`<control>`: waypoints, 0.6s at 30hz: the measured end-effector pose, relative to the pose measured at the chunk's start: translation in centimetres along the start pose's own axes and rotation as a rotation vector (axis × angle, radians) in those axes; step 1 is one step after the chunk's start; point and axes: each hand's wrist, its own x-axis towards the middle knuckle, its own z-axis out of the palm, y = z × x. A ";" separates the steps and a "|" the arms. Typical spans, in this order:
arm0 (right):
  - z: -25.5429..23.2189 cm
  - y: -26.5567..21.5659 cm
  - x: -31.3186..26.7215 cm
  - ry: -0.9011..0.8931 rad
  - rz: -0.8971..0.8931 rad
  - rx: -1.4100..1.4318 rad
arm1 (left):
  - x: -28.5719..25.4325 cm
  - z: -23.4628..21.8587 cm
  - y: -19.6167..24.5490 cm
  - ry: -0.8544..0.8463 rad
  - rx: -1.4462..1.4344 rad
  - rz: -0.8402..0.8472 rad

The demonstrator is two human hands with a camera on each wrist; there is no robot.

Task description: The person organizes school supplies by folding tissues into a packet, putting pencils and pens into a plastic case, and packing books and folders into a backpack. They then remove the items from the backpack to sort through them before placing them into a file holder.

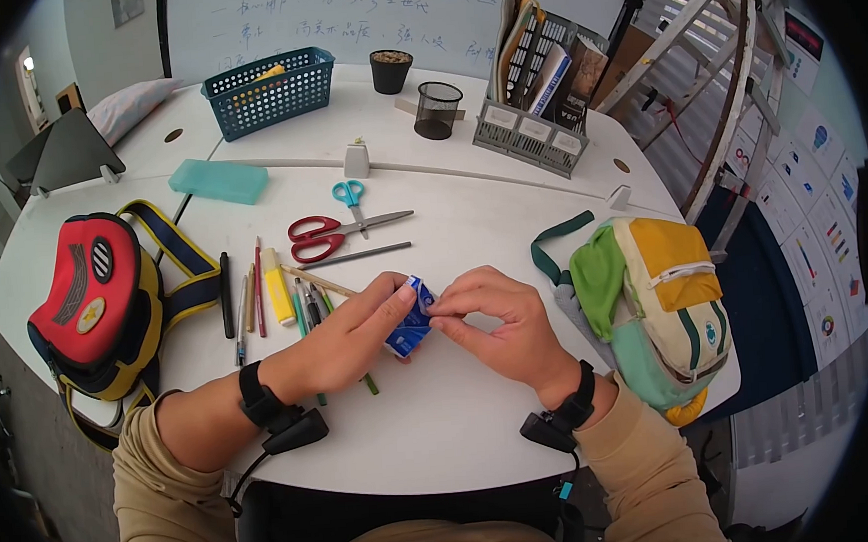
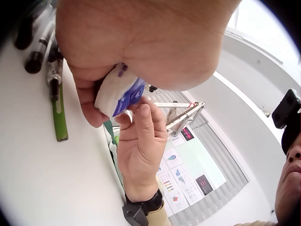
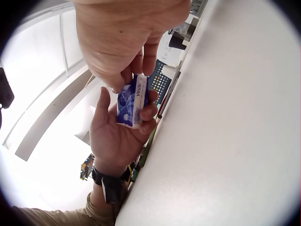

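A blue and white pocket tissue pack is held up over the table in front of the body. My left hand grips it, thumb on one side and fingers curled behind. With thumb and fingertips, my right hand pinches at the pack's upper end. In the right wrist view, lettering shows along the white side of the tissue pack, and the left fingers wrap its edge. White material shows at the near end of the tissue pack in the left wrist view. The right fingertips partly hide the pinched end.
Pens and a yellow highlighter lie by the left hand, with red scissors and blue scissors beyond. A red bag stands left, a colourful backpack right. Behind are a basket, mesh cup and file rack.
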 end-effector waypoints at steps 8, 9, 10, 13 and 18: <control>0.4 0.2 -0.3 -0.023 0.082 0.022 | -0.2 0.1 0.4 -0.017 0.077 0.033; 0.4 0.2 -0.4 -0.030 0.097 0.033 | -0.2 0.2 0.3 -0.024 0.073 0.021; 0.4 0.2 -0.5 -0.051 0.087 0.019 | -0.1 0.3 0.2 -0.026 0.047 0.014; 0.4 0.1 -0.5 -0.093 0.041 -0.008 | 0.2 0.5 -0.5 -0.017 0.012 0.002; -0.4 -0.6 -0.2 0.002 -0.001 -0.036 | 0.4 0.5 0.1 0.025 -0.063 -0.046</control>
